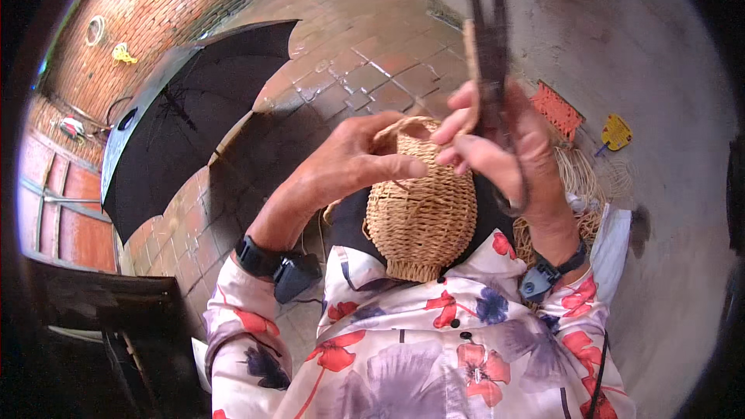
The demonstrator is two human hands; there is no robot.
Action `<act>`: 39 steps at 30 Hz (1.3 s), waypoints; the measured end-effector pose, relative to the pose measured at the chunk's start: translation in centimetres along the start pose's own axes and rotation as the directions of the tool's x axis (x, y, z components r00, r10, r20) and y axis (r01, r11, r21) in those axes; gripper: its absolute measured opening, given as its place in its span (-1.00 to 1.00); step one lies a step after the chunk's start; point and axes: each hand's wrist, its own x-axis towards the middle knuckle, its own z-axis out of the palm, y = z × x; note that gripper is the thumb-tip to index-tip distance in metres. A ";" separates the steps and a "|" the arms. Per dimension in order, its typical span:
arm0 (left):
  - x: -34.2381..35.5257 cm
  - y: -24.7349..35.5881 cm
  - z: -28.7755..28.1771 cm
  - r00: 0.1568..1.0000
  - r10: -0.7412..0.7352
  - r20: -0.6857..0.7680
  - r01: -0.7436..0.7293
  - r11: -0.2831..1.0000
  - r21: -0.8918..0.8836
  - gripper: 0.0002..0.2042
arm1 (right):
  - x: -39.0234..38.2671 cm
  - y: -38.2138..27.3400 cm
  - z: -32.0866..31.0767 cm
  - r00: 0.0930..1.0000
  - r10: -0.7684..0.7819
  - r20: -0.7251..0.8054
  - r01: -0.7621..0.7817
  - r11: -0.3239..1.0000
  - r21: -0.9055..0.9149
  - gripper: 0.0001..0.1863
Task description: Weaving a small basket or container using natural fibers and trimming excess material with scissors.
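A small woven basket (423, 213), tan and rounded like a jar, rests on my lap with its narrow base toward me. My left hand (353, 157) grips it by the upper rim, thumb laid across the weave and fingers behind. Above the basket's right side, my right hand (516, 151) is closed around a pair of dark scissors (491, 54), whose blades point up and away, slightly parted and blurred. A pale strip lies along the scissors. The right fingertips come close to the rim; whether they pinch a strand there is unclear.
Loose straw strands (580, 178) lie in a heap to the right, beside a white cloth or bag (613, 244). Beyond are an orange-red plastic piece (557, 111) and a yellow fly swatter (617, 133). An open black umbrella (194, 109) stands on the tiled floor at left.
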 end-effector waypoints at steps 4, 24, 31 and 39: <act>-0.2 1.9 -1.0 0.996 -0.014 0.092 0.009 0.999 0.054 -0.51 | 1.6 0.7 2.2 0.991 -0.109 0.079 0.126 0.961 -0.247 -0.71; -2.0 9.4 -11.1 0.831 0.494 -0.257 -0.551 0.663 -0.506 -0.80 | 0.6 2.8 7.0 0.884 0.349 0.310 -0.413 0.895 0.171 -0.54; -13.2 2.2 -23.7 0.405 0.310 -0.860 -0.597 0.803 0.008 -0.83 | 2.2 2.2 -9.4 0.959 -0.096 -0.268 -0.173 0.549 -0.818 -0.59; -28.4 -12.9 -35.5 0.150 0.084 -0.985 -0.300 0.953 0.035 -0.65 | 0.1 1.2 -24.4 0.707 -0.244 -0.664 -0.498 0.495 -0.712 -0.58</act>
